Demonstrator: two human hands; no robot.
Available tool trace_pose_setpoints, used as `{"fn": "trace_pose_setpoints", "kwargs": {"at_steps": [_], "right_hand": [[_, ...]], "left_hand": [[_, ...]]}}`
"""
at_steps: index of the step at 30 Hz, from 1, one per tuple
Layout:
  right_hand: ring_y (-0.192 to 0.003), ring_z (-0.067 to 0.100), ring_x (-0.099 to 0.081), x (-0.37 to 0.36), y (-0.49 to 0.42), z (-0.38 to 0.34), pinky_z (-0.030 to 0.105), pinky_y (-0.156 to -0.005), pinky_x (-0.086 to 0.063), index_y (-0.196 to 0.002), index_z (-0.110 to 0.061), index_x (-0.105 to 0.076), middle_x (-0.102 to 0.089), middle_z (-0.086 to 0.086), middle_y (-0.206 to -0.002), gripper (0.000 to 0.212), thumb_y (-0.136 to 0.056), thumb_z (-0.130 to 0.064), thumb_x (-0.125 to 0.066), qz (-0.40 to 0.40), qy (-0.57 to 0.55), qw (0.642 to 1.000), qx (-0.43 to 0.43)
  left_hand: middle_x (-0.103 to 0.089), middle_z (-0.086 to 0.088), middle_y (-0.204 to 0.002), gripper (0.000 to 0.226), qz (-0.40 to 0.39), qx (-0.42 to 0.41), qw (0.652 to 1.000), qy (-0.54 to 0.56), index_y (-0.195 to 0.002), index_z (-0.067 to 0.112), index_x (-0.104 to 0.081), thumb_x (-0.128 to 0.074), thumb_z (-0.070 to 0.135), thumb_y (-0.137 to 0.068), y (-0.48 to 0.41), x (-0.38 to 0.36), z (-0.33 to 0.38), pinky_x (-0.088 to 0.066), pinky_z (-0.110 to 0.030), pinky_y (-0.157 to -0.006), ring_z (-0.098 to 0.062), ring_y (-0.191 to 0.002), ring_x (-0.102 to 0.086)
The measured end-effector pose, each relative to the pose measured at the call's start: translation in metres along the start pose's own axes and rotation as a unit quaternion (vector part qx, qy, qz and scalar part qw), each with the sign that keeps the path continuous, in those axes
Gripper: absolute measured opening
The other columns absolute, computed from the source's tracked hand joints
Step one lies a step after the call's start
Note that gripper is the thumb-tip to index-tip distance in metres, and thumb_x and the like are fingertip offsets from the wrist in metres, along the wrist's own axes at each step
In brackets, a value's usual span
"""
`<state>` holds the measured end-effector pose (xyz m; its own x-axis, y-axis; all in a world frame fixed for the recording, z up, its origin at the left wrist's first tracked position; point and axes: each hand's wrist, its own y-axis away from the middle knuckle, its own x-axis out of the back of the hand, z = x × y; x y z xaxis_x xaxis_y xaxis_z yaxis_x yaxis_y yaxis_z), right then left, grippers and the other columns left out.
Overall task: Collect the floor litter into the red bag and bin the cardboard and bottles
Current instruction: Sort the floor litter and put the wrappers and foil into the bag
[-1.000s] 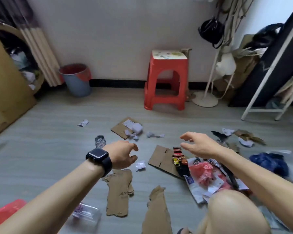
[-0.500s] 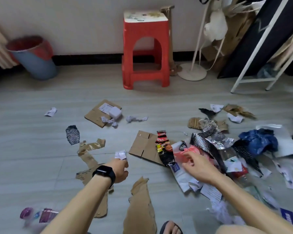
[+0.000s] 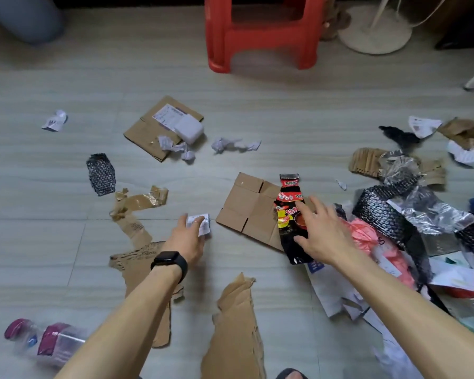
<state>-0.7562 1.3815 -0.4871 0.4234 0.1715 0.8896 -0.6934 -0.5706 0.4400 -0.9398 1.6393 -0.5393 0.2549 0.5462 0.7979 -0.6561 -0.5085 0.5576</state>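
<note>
My left hand (image 3: 190, 237), a black watch on its wrist, grips a crumpled white paper scrap (image 3: 203, 221) on the floor. My right hand (image 3: 319, 229) lies with fingers spread on a black and red noodle wrapper (image 3: 290, 212), which lies over a flat cardboard piece (image 3: 251, 210). A red plastic bag (image 3: 367, 236) sits partly buried in the litter pile to the right. Torn cardboard strips (image 3: 234, 332) lie near my feet. A clear plastic bottle (image 3: 45, 341) with a magenta cap and label lies at the lower left.
A red stool (image 3: 260, 31) stands ahead, a grey bin (image 3: 30, 20) at the upper left, a white stand base (image 3: 375, 31) at the upper right. Another cardboard piece (image 3: 151, 132) with white paper wads, a black mesh scrap (image 3: 101, 173) and silver foil (image 3: 427, 209) lie scattered.
The view has tilted down and closer to the floor. My left hand reached forward and took hold of the white scrap. My right hand moved onto the noodle wrapper.
</note>
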Motion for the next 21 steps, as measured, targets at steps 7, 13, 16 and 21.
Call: {"fn": "trace_pose_setpoints", "kwargs": {"at_steps": [7, 13, 16, 21], "right_hand": [[-0.133, 0.032, -0.043, -0.032, -0.031, -0.001, 0.046, -0.099, -0.047, -0.156, -0.032, -0.021, -0.037, 0.001, -0.155, 0.077, -0.093, -0.054, -0.059, -0.045, 0.055, 0.997, 0.0], [-0.119, 0.026, -0.051, -0.04, -0.023, -0.011, 0.039, -0.091, -0.051, -0.13, -0.038, -0.061, -0.055, -0.009, -0.138, 0.033, -0.1, -0.042, -0.05, -0.003, -0.01, 1.0, -0.021], [-0.114, 0.023, -0.05, -0.029, -0.017, -0.016, 0.037, -0.09, -0.047, -0.119, -0.035, -0.071, -0.06, -0.012, -0.132, 0.027, -0.099, -0.039, -0.053, 0.029, -0.075, 0.997, -0.02], [-0.093, 0.034, -0.063, 0.008, 0.007, -0.044, 0.041, -0.074, -0.052, -0.109, -0.029, -0.069, -0.07, 0.01, -0.096, 0.021, -0.099, -0.04, -0.054, 0.085, -0.177, 0.98, 0.006]], "left_hand": [[-0.038, 0.002, -0.151, 0.055, 0.021, -0.05, 0.988, -0.143, -0.152, 0.032, -0.026, -0.042, 0.017, -0.102, -0.023, -0.005, -0.005, -0.052, -0.045, -0.089, -0.031, -0.121, -0.047], [-0.061, -0.002, -0.128, 0.04, 0.021, -0.058, 0.982, -0.177, -0.14, 0.03, -0.05, -0.041, 0.015, -0.103, -0.002, -0.005, 0.002, -0.049, -0.036, -0.083, -0.026, -0.114, -0.059], [-0.068, -0.002, -0.111, 0.027, 0.028, -0.053, 0.987, -0.147, -0.127, 0.03, -0.06, -0.047, 0.032, -0.103, 0.014, 0.007, 0.004, -0.048, -0.034, -0.07, -0.026, -0.099, -0.065], [-0.071, 0.002, -0.104, 0.027, 0.104, -0.06, 0.983, -0.141, -0.123, 0.037, -0.061, -0.047, 0.045, -0.101, 0.051, 0.062, -0.003, -0.041, -0.03, -0.061, -0.023, -0.093, -0.066]]}}
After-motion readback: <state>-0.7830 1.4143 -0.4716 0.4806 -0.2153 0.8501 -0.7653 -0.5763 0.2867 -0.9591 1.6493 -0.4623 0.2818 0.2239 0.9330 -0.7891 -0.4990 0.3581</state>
